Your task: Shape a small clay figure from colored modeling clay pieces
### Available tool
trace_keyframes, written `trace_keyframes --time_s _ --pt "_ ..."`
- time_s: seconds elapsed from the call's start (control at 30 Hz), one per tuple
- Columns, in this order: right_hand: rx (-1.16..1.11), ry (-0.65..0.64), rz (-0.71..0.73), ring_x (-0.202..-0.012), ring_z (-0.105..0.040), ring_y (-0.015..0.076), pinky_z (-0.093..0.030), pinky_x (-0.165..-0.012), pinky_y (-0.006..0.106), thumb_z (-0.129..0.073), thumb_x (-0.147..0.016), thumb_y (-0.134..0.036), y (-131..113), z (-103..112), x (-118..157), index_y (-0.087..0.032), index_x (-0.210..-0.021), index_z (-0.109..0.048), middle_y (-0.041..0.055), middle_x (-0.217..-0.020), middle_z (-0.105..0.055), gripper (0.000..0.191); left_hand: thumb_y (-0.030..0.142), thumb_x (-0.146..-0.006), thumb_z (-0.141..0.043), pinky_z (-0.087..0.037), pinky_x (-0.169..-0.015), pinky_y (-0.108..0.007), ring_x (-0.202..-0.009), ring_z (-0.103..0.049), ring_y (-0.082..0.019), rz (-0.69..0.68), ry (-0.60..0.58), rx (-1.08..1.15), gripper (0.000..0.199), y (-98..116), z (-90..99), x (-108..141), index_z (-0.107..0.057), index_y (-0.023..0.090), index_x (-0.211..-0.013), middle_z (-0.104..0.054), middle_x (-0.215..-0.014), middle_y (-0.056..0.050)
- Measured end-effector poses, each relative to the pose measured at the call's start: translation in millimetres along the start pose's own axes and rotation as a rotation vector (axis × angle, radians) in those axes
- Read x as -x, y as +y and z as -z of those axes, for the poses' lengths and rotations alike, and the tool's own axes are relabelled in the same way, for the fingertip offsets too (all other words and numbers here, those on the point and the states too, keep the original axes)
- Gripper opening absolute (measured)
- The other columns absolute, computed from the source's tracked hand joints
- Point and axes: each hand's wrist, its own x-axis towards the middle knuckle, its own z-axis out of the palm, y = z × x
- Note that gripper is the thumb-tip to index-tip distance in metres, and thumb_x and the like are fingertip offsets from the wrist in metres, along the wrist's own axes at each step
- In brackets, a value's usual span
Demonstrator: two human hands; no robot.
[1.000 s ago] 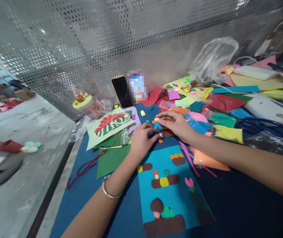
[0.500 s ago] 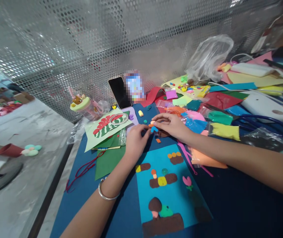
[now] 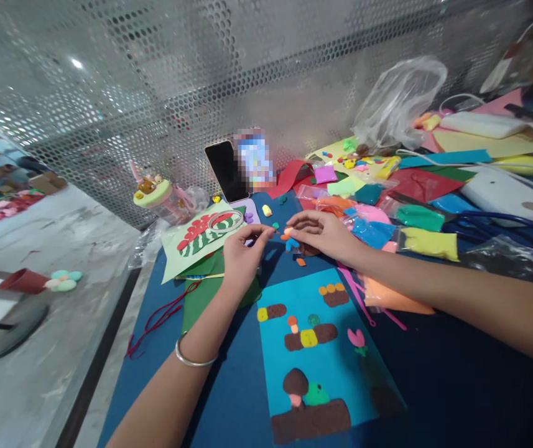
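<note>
Our right hand pinches a small orange clay piece at its fingertips above the table, just behind the blue felt picture; our left hand hovers beside it, fingers loosely curled and empty.

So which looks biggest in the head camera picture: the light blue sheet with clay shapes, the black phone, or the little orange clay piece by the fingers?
1. Light blue sheet, though it lies nearest the camera.
2. Black phone, standing farther back.
3. Orange clay piece, tiny, at the right hand fingertips.
</note>
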Motion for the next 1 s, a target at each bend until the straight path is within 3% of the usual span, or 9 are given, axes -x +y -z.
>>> trace_keyframes --time_s 0.2,0.37,0.57,1.0 --pt "-0.019 -0.019 0.038 -0.078 -0.069 0.0155 -0.056 -0.065 0.025 -0.07 -0.075 -0.033 0.1 0.2 0.4 -0.02 -0.088 -0.062 0.0044 -0.085 -0.071 0.021 0.03 -0.073 -0.07 -0.048 -0.062 -0.025 -0.064 -0.06 -0.014 -0.03 -0.024 0.077 0.013 -3.0 0.4 -2.1 -0.071 0.017 -0.07 -0.07 -0.07 -0.002" --pt "-0.038 -0.035 0.009 -0.072 -0.068 0.0151 -0.055 -0.059 0.025 -0.07 -0.075 -0.036 -2.4 0.6 0.6 -0.019 -0.091 -0.063 0.0052 -0.086 -0.072 0.025 0.03 -0.072 -0.072 -0.048 -0.063 -0.025 -0.065 -0.06 -0.013 -0.056 -0.059 0.101 0.013 -6.1 -0.5 0.1 -0.071 0.017 -0.073 -0.071 -0.072 -0.003" --pt "-0.021 -0.05 0.017 -0.078 -0.069 0.0167 -0.056 -0.068 0.029 -0.071 -0.074 -0.032 -8.2 -1.7 3.0 -0.018 -0.09 -0.063 0.0061 -0.087 -0.073 0.023 0.031 -0.075 -0.07 -0.047 -0.061 -0.024 -0.064 -0.059 -0.013 -0.093 0.006 0.044 0.013 -4.9 -3.1 3.8 -0.071 0.018 -0.075 -0.071 -0.075 -0.003" --pt "-0.021 -0.062 0.047 -0.073 -0.069 0.0156 -0.054 -0.063 0.027 -0.07 -0.075 -0.033 -4.5 -1.2 2.2 -0.019 -0.091 -0.063 0.0041 -0.084 -0.073 0.022 0.029 -0.078 -0.068 -0.046 -0.058 -0.023 -0.067 -0.062 -0.013 -0.123 0.002 0.0 0.012 -1.2 -5.3 6.7 -0.071 0.018 -0.075 -0.071 -0.076 -0.002"
